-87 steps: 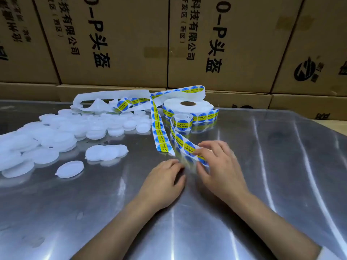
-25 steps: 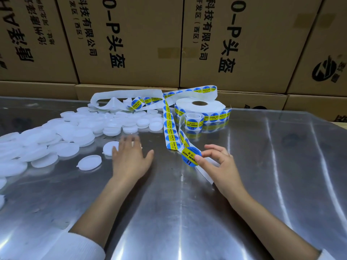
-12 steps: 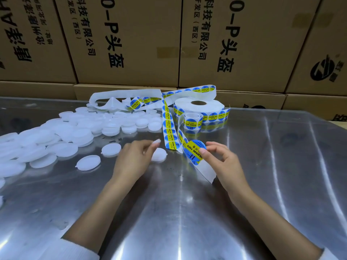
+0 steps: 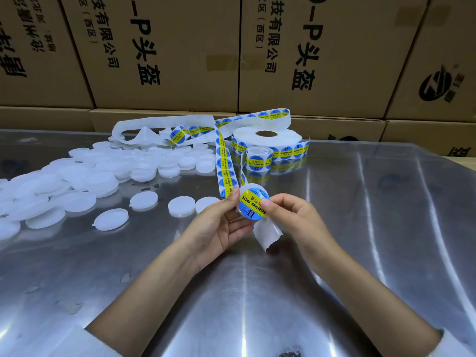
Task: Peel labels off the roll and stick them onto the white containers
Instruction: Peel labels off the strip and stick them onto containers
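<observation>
My left hand (image 4: 219, 228) holds a small white container (image 4: 243, 211) by its rim, lifted off the table in front of me. A round blue and yellow label (image 4: 253, 204) lies on the container's top, and my right hand (image 4: 291, 216) pinches the label's right edge with thumb and forefinger. The label roll (image 4: 268, 140) lies flat near the back, and its strip of labels (image 4: 225, 166) runs down toward my hands. An empty end of backing paper (image 4: 266, 233) hangs under the container.
Many white containers (image 4: 77, 181) lie heaped on the left of the steel table (image 4: 257, 292), with several loose ones (image 4: 181, 206) near my left hand. Peeled backing paper (image 4: 154, 127) curls behind the heap. Cardboard boxes (image 4: 164, 52) wall off the back edge.
My left hand took a white container from the table and raised it to the centre. My right hand brought the peeled label over and laid it on the container's top.
</observation>
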